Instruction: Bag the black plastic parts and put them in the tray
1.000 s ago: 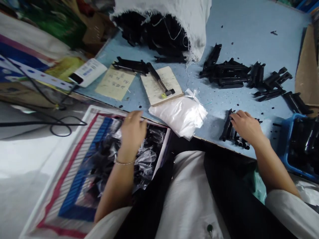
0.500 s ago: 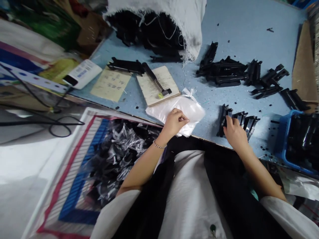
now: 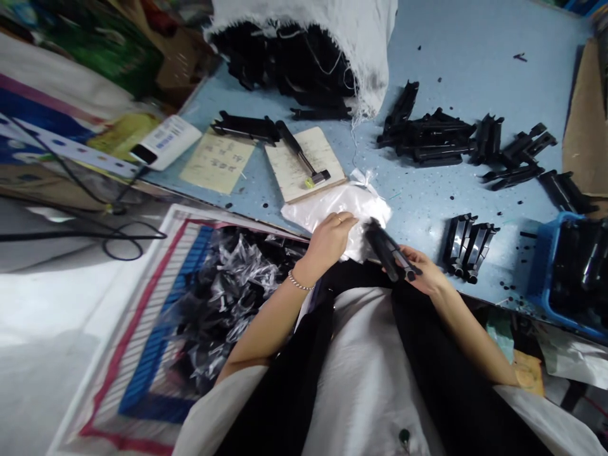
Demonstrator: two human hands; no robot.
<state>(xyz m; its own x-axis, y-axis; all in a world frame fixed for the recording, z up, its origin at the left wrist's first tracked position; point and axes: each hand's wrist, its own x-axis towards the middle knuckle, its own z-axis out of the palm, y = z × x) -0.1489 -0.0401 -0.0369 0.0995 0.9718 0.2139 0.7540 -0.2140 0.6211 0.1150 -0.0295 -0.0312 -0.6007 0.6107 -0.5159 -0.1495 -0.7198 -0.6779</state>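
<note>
My right hand grips a long black plastic part and holds it tilted above the table's near edge. My left hand pinches the top bag of a stack of clear plastic bags on the blue table. The black part's upper end points at the bags, close to my left fingers. A short row of the same black parts lies just right of my right hand.
A woven sack at my left knee holds several bagged black parts. A white cloth sack spills black parts at the back. More parts lie in a row. A blue bin stands at right. A small hammer rests on a notepad.
My right hand lifted one black part from the row and brought it left toward the bags. My left hand came out of the woven sack onto the bag stack, pinching it.
</note>
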